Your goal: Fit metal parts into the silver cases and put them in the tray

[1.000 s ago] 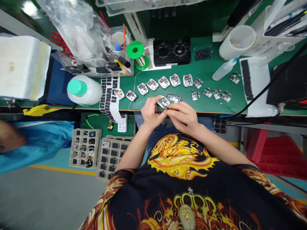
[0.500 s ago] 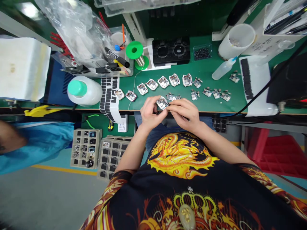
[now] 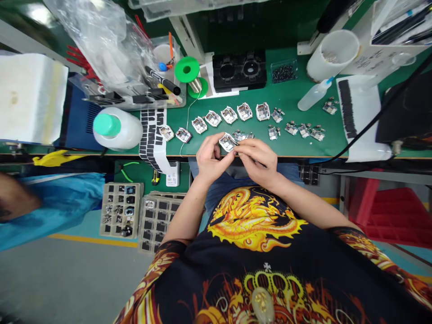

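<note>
Green workbench [image 3: 288, 102] spans the view, with a white bottle [image 3: 130, 130] standing at its left. At its front edge the person's left hand [image 3: 212, 157] is half curled, gripping a white open case [image 3: 227, 142] by its rim, while the right hand [image 3: 259, 159] pinches a slim dark tool [image 3: 236, 144] against that case's right side. Behind them sit similar cases [image 3: 229, 114] in a bent row, then smaller circuit modules [image 3: 291, 128] rightward.
</note>
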{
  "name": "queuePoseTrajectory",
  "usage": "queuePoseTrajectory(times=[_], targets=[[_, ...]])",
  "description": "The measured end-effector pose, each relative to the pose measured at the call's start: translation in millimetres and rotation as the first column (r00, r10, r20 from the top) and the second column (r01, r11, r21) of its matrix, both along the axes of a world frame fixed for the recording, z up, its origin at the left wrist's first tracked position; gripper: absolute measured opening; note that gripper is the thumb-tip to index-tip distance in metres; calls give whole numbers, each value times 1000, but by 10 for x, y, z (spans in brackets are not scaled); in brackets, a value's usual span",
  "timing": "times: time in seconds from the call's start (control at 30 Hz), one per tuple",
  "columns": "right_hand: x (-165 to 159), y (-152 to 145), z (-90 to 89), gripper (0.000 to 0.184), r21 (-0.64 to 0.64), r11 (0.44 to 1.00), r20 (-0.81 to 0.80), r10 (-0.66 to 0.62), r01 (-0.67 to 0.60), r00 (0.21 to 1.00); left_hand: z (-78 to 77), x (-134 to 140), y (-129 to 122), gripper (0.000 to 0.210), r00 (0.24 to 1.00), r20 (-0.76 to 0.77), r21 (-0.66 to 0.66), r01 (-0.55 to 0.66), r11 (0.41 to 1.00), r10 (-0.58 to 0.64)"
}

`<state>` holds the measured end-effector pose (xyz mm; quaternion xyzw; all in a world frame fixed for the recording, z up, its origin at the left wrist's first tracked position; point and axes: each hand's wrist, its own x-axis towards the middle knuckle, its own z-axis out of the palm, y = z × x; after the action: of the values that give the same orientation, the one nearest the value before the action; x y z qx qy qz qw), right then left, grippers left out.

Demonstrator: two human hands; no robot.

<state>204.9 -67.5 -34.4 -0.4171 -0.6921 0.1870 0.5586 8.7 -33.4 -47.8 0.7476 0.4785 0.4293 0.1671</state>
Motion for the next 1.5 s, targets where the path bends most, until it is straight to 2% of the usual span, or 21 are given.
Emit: queuePoseTrajectory(times=[0.13,0.33,0.5,0.73,0.93,1.23,1.5], targets=[[64,5,-91,37,135,990,214,13,-43,977,-22,8,-2,47,1000,11,3,-11,1000,11],[121,46,-152,40,184,981,318,3,-65,948,-34,5,0,48,999,47,-2,4,1000,-4],[70,36,-85,36,85,995,159,40,-54,986,-47,3,3,49,998,61,-13,-2,1000,3],[97,28,-21,34,114,990,225,57,-85,973,-64,-20,-1,50,993,113,-29,24,999,-21],[90,17,108,28,42,996,82,79,-83,993,-56,-46,8,52,976,209,-58,75,995,-62],[103,65,88,27,-10,991,76,131,-131,988,-33,-86,10,51,973,204,-68,120,990,-104],[91,79,138,24,-48,986,-88,158,-163,984,10,-125,29,53,951,272,-107,182,977,-147]])
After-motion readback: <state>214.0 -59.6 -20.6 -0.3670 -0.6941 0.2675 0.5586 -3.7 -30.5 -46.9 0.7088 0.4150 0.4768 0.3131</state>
